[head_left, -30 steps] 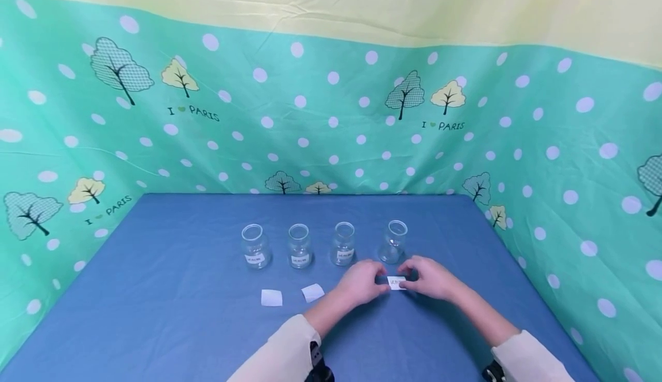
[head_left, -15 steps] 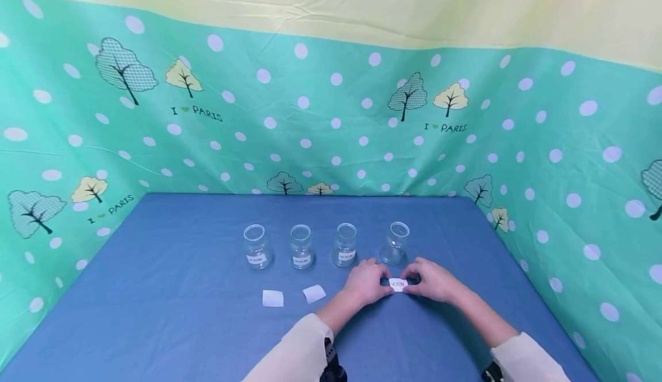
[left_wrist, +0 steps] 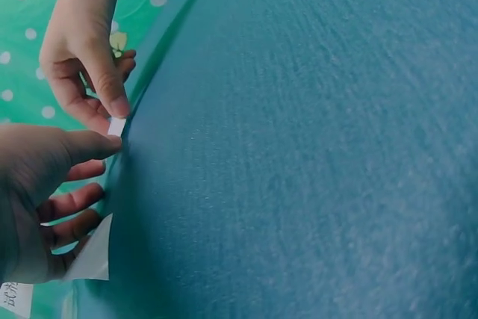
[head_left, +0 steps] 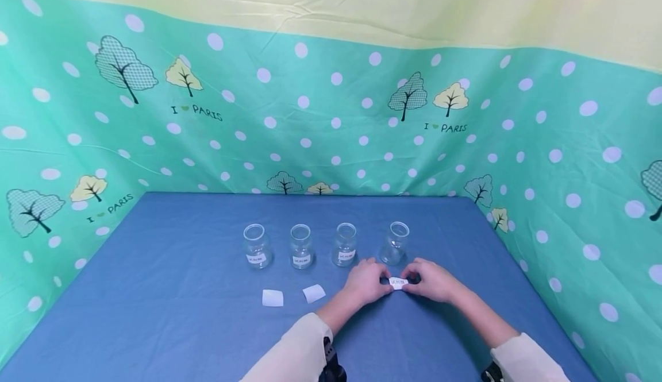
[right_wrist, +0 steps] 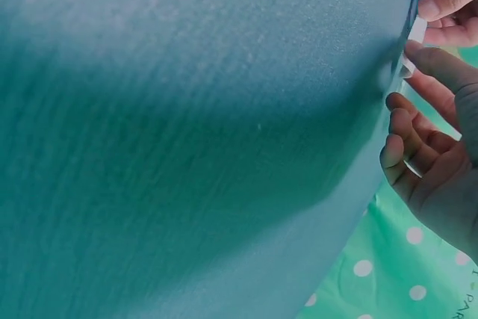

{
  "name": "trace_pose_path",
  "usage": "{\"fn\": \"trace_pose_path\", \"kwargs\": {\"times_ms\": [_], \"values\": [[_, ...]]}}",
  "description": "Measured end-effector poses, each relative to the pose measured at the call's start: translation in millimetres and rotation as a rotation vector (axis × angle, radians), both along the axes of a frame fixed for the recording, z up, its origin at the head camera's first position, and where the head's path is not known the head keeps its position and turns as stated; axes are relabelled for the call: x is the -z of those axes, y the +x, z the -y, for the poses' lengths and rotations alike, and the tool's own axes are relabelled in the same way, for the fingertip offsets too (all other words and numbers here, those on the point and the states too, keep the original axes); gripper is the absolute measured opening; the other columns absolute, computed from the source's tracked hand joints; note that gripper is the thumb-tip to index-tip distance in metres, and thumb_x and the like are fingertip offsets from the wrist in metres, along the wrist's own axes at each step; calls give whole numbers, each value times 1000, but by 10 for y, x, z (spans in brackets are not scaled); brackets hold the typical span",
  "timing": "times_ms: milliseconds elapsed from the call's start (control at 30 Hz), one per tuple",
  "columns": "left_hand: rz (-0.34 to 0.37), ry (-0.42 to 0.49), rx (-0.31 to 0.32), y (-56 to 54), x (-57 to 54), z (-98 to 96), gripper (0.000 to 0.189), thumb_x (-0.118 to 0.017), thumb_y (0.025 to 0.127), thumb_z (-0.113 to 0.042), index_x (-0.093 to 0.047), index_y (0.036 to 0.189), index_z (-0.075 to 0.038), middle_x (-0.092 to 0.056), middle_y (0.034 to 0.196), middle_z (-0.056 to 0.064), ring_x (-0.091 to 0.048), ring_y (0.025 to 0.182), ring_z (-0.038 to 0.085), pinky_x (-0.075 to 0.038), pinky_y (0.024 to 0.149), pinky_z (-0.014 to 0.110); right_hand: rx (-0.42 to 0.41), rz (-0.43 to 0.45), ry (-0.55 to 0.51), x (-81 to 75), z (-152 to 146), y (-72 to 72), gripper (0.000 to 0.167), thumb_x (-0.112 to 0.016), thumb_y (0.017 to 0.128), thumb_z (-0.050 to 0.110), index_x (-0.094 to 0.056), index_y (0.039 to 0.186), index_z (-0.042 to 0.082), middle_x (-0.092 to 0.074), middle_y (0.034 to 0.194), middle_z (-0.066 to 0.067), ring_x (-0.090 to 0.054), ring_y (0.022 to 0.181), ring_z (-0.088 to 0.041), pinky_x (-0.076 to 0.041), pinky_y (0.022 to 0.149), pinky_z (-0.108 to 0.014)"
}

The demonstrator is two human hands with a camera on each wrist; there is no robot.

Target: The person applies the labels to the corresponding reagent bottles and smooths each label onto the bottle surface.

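In the head view a small white label [head_left: 398,282] with dark writing is stretched between the two hands, its lettered face up. My left hand [head_left: 365,281] pinches its left end and my right hand [head_left: 433,280] pinches the right end. Just behind the hands stands a clear glass jar [head_left: 393,245] that shows no label. The left wrist view has the label [left_wrist: 116,126] between both thumbs, seen nearly edge-on. The right wrist view also shows the label [right_wrist: 417,30] at the thumb tips, partly covered by them.
Three glass jars with white labels stand in a row to the left: one jar [head_left: 345,245], a second jar [head_left: 301,247] and a third jar [head_left: 256,247]. Two blank paper pieces, the left paper [head_left: 272,298] and the right paper [head_left: 314,293], lie on the blue tablecloth [head_left: 207,324].
The right fingers have shifted to the label's right end, uncovering more writing. The label's face has tilted slightly. Jars and paper pieces stay put on the table.
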State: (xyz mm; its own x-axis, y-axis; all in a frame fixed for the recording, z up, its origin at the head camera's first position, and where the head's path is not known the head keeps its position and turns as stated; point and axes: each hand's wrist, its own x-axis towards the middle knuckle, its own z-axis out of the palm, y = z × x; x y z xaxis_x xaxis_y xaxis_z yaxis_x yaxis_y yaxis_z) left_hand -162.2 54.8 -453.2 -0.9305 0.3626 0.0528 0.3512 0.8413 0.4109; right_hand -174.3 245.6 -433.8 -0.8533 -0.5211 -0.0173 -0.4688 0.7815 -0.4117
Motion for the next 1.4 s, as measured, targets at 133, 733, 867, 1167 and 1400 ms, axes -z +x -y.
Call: {"fn": "trace_pose_path", "kwargs": {"times_ms": [133,733,867,1167,1400], "values": [[17,82,21,-16,-33,32,24,-73,78,-37,-70,94,-19,-59,84,-4,-54,77,12,-44,65,24,11,8,-22,-38,2,7,12,-74,79,22,-68,88,16,-55,79,4,-50,69,-9,-40,61,-21],[282,639,-50,-16,-112,270,20,-70,82,-19,-67,96,-6,-65,80,2,-55,65,7,-46,59,21,1,-48,-68,-171,131,2,13,-71,82,26,-68,92,18,-56,81,3,-44,64,-4,-39,58,-20],[324,707,-60,-19,-114,293,20,-69,83,-18,-66,98,-5,-65,79,4,-59,64,11,-47,59,22,1,-49,-67,-197,164,17,13,-71,82,27,-68,92,18,-58,82,1,-45,65,-5,-39,58,-20],[447,924,-91,5,-148,295,21,-65,85,-9,-63,102,2,-69,79,13,-62,60,10,-54,60,29,12,-60,-93,-230,200,39,13,-72,82,26,-68,93,20,-59,83,-1,-42,63,-3,-38,56,-19],[481,1004,-135,-4,-127,283,22,-65,84,-5,-61,104,3,-68,77,12,-63,58,10,-54,58,26,26,-60,-109,-246,222,66,17,-72,82,26,-68,97,18,-58,85,-1,-41,58,-2,-38,53,-19]]}}
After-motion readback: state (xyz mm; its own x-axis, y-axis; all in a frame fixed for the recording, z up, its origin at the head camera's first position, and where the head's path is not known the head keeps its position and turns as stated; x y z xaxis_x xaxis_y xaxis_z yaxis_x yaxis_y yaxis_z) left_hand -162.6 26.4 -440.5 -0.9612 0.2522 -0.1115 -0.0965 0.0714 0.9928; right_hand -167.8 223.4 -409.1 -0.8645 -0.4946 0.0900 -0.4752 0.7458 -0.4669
